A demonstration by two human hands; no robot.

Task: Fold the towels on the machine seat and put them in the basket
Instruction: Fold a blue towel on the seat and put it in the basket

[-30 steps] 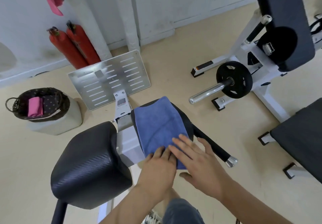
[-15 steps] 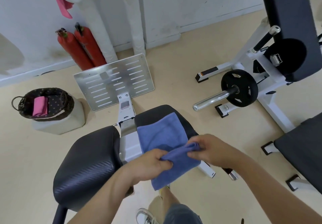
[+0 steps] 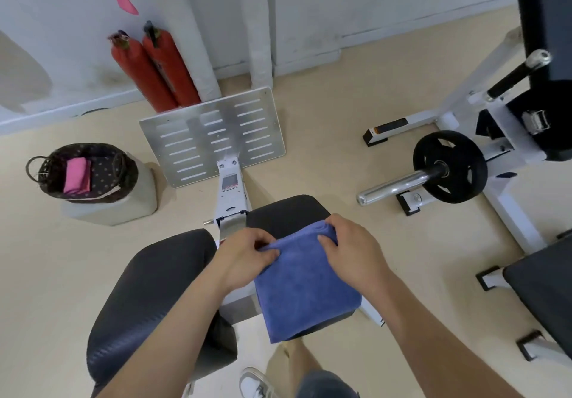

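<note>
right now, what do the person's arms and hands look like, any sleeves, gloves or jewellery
The left arm and right arm are bare as far as the frame shows, no sleeve in view. The left hand and right hand wear no gloves; no watch, ring or wristband shows.

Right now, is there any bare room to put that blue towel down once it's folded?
Inside the basket, the lining right of the pink towel is bare. So is the black pad left of the seat. Crowded: the seat, where the left hand and right hand grip the blue towel; only a far strip shows.
</note>
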